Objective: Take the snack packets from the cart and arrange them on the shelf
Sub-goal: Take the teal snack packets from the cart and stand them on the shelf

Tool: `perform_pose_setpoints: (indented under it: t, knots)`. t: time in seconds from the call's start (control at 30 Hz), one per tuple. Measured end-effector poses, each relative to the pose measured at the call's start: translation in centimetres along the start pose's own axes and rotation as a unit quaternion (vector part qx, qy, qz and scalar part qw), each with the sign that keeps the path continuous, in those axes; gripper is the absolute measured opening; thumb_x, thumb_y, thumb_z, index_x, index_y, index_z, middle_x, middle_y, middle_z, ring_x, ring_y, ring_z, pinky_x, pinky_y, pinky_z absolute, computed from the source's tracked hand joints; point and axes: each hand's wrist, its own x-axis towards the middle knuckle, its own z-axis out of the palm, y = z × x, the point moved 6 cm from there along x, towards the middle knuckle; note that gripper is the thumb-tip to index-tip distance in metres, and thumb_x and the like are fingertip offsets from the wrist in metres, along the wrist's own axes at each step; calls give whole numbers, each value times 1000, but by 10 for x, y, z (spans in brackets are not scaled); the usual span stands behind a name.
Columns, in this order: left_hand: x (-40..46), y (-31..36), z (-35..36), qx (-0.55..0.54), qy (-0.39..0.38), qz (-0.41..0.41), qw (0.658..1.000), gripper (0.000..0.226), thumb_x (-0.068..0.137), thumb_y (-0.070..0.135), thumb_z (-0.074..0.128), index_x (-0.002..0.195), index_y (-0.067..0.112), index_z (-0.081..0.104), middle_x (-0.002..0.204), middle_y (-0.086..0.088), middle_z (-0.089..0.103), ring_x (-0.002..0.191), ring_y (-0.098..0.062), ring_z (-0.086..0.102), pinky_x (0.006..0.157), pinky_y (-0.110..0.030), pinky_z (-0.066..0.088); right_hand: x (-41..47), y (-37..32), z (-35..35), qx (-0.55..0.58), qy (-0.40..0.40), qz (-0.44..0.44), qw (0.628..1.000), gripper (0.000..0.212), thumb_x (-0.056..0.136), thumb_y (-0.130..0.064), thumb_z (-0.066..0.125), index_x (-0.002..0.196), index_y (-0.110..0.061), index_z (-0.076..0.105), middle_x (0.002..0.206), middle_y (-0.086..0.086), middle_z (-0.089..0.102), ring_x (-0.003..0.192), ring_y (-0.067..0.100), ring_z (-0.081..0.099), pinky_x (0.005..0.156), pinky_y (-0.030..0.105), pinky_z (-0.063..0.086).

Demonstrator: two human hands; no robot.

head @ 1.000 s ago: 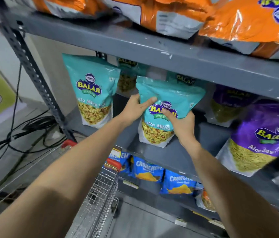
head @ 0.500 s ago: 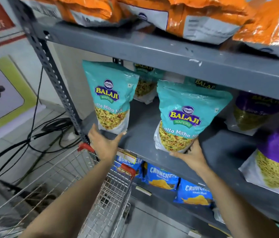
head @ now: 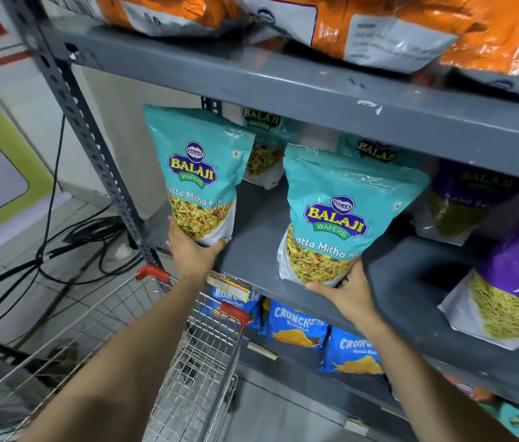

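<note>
Two teal Balaji Khatta Mitha Mix packets stand upright on the grey middle shelf (head: 252,237). My left hand (head: 192,250) cups the bottom of the left teal packet (head: 196,173) near the shelf's left post. My right hand (head: 346,290) grips the bottom edge of the right teal packet (head: 344,215) at the shelf's front lip. More teal packets (head: 264,145) stand behind them. The wire cart (head: 169,362) with red corner caps sits below my arms; no packets show in the part I see.
Purple Balaji packets (head: 513,275) fill the right of the same shelf. Orange packets (head: 363,23) lie on the shelf above. Blue Crunchex packets (head: 296,323) stand on the shelf below. Black cables (head: 60,244) trail over the floor left of the perforated post (head: 92,148).
My left hand left the right packet, dropped away, then rose to the bottom of the left packet. My right hand slid from the packet's front down to its bottom edge.
</note>
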Motion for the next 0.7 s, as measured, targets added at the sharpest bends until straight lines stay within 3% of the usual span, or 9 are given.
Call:
perform_pose_setpoints:
  t: [0.27,0.47,0.7]
  knots:
    - [-1,5,-3,-17,-34,2,999,135,49,40,93,151,9,10,153,-12,31,142,-31,30,118,-47,28,-7,-7,1,-7,12,-3,1000,118,38,-43,97,137,-37,35,127,-15,60,122,12,57,103,42,51]
    - [-5,9,-7,-33,-51,-4,998,130,51,31,93,150,10,12,152,-11,34,141,-29,33,117,-41,27,-12,-14,1,1,27,-12,1000,110,46,-30,98,138,-34,36,114,-28,57,117,10,57,98,29,49]
    - [-6,5,-8,-56,-45,-19,997,127,47,27,95,148,13,18,145,-10,42,135,-29,42,114,-45,35,-13,-22,0,-2,27,-10,1000,108,51,-25,97,139,-32,36,116,-18,58,113,10,56,93,25,46]
